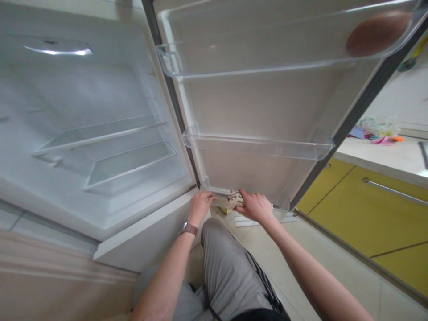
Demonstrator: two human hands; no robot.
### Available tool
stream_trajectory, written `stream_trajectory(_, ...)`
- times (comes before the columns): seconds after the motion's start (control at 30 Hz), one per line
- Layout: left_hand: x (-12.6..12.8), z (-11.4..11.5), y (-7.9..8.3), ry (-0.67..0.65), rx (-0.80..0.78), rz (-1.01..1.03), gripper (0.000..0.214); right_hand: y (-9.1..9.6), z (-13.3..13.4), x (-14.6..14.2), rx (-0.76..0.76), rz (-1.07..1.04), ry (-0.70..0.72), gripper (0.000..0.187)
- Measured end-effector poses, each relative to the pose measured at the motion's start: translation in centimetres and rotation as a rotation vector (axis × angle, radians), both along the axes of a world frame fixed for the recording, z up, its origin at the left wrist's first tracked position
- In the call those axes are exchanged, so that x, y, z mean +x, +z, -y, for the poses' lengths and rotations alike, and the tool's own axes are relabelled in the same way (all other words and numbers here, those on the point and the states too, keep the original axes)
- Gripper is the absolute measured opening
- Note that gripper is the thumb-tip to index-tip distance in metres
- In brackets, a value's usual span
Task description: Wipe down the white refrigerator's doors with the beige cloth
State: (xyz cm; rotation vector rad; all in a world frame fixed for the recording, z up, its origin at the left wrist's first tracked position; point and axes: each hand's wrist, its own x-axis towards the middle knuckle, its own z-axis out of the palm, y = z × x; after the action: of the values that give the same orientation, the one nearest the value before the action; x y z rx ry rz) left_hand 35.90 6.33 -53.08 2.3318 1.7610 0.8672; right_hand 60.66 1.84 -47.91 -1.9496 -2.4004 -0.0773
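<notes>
My right hand [254, 205] is closed around a bunched pale cloth [234, 199] with dark spots, pressed against the lowest clear door bin [219, 194] of an open fridge. At the left end of that same bin is my left hand [200, 205], its fingers bent round the rim; a watch sits on that wrist. The fridge door [257, 107] is swung wide, with a middle clear bin [257, 147] and an upper clear bin [254, 67] above my hands.
To the left is the fridge interior [100, 98] with glass shelves [130, 162] and a lit lamp. A brownish oval thing [377, 33] shows at the upper bin. Beyond the door stand yellow cabinets [377, 205] under a white counter [384, 156] with colourful items.
</notes>
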Motion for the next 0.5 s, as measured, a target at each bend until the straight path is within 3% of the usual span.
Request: stream_trajectory(0.5, 0.03, 0.07, 0.03, 0.018, -0.026, 0.000, 0.014, -0.04, 0.01, 0.07, 0.003, -0.010, -0.001, 0.040)
